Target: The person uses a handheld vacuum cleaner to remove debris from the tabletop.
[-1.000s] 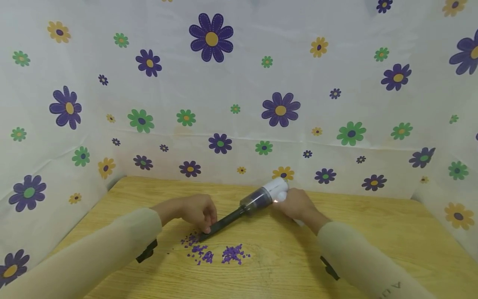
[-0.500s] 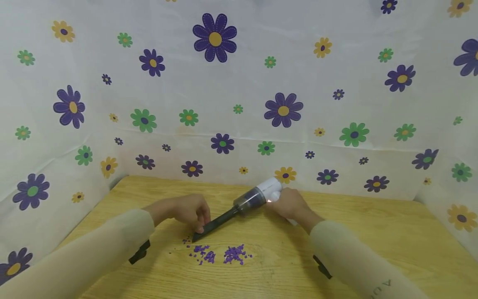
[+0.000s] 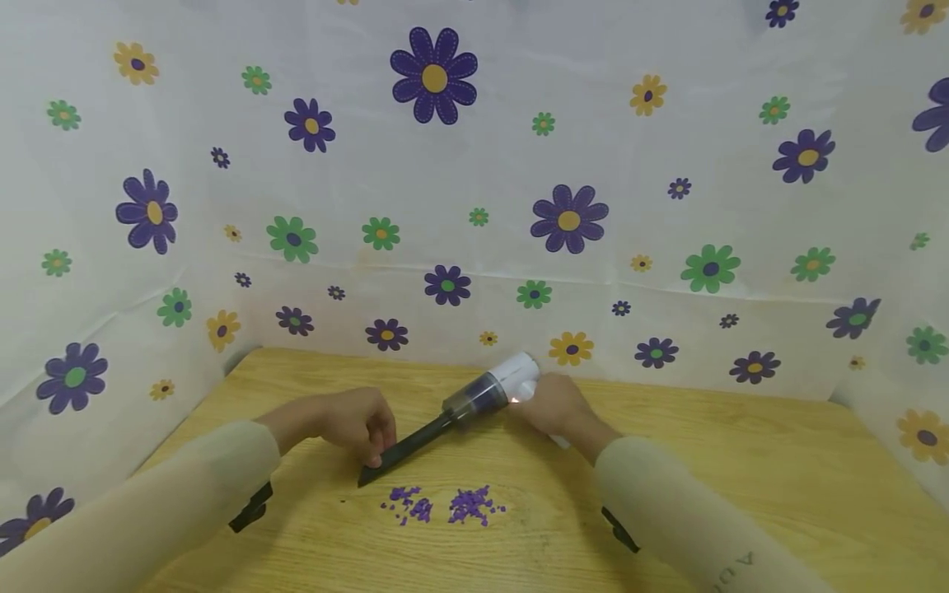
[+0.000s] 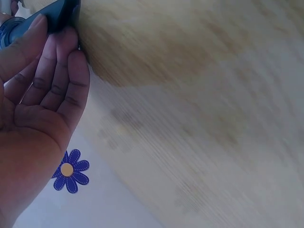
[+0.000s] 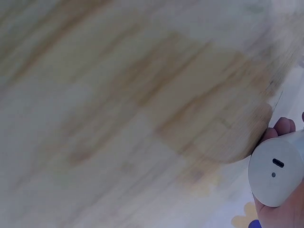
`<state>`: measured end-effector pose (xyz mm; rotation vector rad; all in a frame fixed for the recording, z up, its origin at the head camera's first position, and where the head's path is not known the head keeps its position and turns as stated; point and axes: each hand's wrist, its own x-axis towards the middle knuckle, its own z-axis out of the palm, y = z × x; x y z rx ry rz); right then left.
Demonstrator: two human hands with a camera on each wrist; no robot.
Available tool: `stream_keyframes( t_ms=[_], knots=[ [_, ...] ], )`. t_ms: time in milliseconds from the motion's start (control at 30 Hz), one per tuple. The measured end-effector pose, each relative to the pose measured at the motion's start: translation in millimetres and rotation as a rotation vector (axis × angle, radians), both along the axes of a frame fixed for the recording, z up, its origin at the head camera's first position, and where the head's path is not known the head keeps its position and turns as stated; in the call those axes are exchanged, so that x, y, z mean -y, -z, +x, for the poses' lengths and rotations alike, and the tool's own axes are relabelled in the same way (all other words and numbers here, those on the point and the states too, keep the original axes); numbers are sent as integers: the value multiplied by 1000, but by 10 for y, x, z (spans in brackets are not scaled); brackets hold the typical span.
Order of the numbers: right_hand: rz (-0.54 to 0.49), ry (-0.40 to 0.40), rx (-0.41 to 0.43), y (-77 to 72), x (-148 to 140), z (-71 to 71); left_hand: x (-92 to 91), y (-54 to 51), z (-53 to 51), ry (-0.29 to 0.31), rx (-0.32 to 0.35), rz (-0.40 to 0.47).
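Observation:
A handheld vacuum cleaner (image 3: 474, 401) with a white body, a clear dust cup and a long black nozzle (image 3: 411, 445) slants over the table. My right hand (image 3: 556, 408) grips its handle; in the right wrist view the white handle end (image 5: 270, 183) with a small slot shows. Near the nozzle's tip, my left hand (image 3: 356, 424) pinches the nozzle between thumb and fingers, as the left wrist view also shows. Two loose heaps of purple bits, a left heap (image 3: 417, 508) and a denser right heap (image 3: 469, 505), lie to the right of the tip.
The wood-grain table (image 3: 667, 486) extends around the hands. A white flowered cloth (image 3: 474, 165) hangs behind it and on both sides. A small red light glows on the vacuum near the right hand. One tiny dark speck lies left of the nozzle tip.
Both hands have moved the vacuum leftward. The scattered purple bits that lay by the nozzle tip are gone from the table; the two heaps remain. The head view has shifted slightly.

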<state>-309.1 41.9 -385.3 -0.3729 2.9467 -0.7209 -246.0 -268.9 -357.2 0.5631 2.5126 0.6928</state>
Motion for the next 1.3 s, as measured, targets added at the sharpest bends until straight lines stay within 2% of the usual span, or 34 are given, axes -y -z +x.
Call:
stream_keyframes(
  t_ms=[300,467,567,733,833,1000,1133,1300],
  knots=[
    [-12,3,40,-12,21,31,8,9,69,12,48,38],
    [-48,13,61,17,-122,-8,-104,33,45,50,27,62],
    [-71,45,82,16,-333,-63,-293,6,-12,51,-3,68],
    [-54,93,92,25,-819,-127,-752,-51,-108,57,-22,68],
    [-34,104,75,35,-1107,-130,-1024,-47,-143,90,-49,58],
    [-38,100,56,51,-1497,-95,-1411,-35,-149,131,-71,66],
    [-45,86,30,61,-1732,-56,-1635,-6,-146,139,-72,70],
    [-12,66,-13,60,-1896,-24,-1813,24,-106,124,-18,121]
  ],
)
